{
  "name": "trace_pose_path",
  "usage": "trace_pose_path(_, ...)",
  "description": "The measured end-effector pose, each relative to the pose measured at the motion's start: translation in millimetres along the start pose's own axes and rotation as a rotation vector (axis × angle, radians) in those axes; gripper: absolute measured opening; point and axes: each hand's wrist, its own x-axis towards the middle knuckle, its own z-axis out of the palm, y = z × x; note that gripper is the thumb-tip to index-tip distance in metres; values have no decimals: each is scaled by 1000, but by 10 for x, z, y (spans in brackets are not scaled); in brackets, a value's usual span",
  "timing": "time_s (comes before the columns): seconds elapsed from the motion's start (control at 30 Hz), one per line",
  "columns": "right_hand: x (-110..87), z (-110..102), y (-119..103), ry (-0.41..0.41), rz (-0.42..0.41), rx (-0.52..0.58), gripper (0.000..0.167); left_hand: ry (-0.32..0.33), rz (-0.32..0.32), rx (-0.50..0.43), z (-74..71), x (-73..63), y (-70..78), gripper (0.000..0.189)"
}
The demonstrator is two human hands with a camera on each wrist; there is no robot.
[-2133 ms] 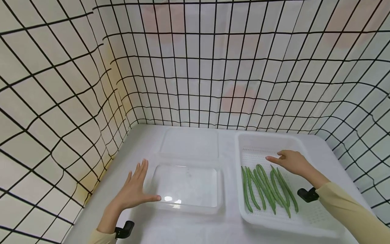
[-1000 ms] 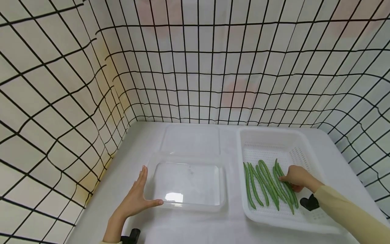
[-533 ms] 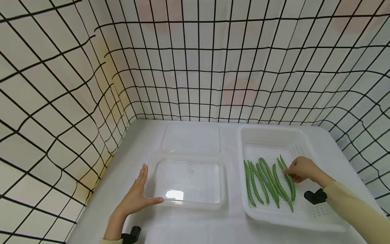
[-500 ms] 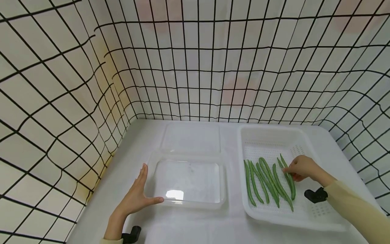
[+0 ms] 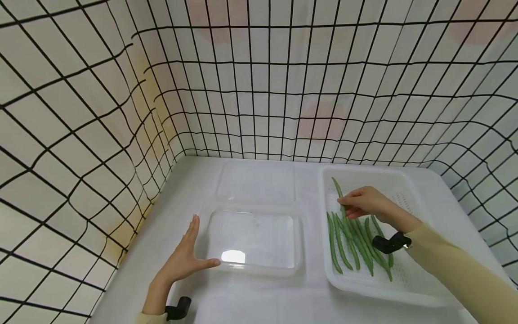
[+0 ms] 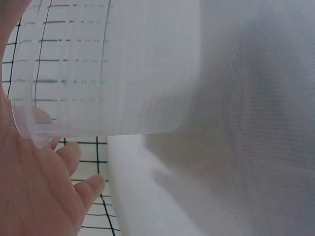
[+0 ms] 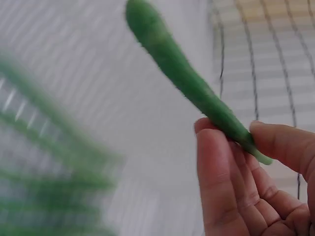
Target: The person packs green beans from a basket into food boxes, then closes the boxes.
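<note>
My right hand (image 5: 370, 202) pinches one long green bean (image 5: 337, 185) between thumb and fingers, raised over the white basket (image 5: 376, 294). In the right wrist view this bean (image 7: 182, 73) slants up and away from the fingertips. Several more green beans (image 5: 333, 243) lie side by side in the basket, partly hidden behind the right hand. My left hand (image 5: 184, 258) stays at the left side of a clear plastic container (image 5: 255, 238), fingers extended and thumb out by its front corner. The left wrist view shows the container's rim (image 6: 24, 113) close against that palm.
A clear flat lid (image 5: 256, 182) lies behind the container on the white table (image 5: 238, 306). Black wire mesh (image 5: 279, 81) stands along the back and both sides. The basket's raised walls surround the beans.
The right hand, among the beans at the basket's right half a second ago, has lifted one and carried it left. The left hand has kept its place by the container.
</note>
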Motion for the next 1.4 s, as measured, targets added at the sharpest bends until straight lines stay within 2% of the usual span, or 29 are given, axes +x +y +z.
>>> trace_pose_path(0.23, 262, 519, -525, -107, -76, 139, 43, 12, 6, -26, -5, 5, -3, 131)
trace_pose_path(0.43, 488, 1097, -857, -211, -58, 189, 29, 9, 6, -38, -10, 18, -17, 132)
trace_pose_path(0.63, 735, 1651, -989, -277, 2, 228, 25, 23, 16, -34, -24, 56, -22, 131)
trace_pose_path(0.9, 883, 2248, -986, -319, 106, 266, 17, -1, -49, -61, -24, 25, -28, 132)
trace_pose_path(1.13, 891, 2498, -936, -372, 120, 347, 17, 15, -40, -55, -18, 13, -30, 132)
trace_pose_path(1.27, 873, 2512, -942, -380, 122, 387, 25, 15, -28, -62, -13, 16, -14, 132)
trace_pose_path(1.4, 844, 2446, -933, -382, 112, 374, 30, 15, -31, -57, -10, 16, -14, 131)
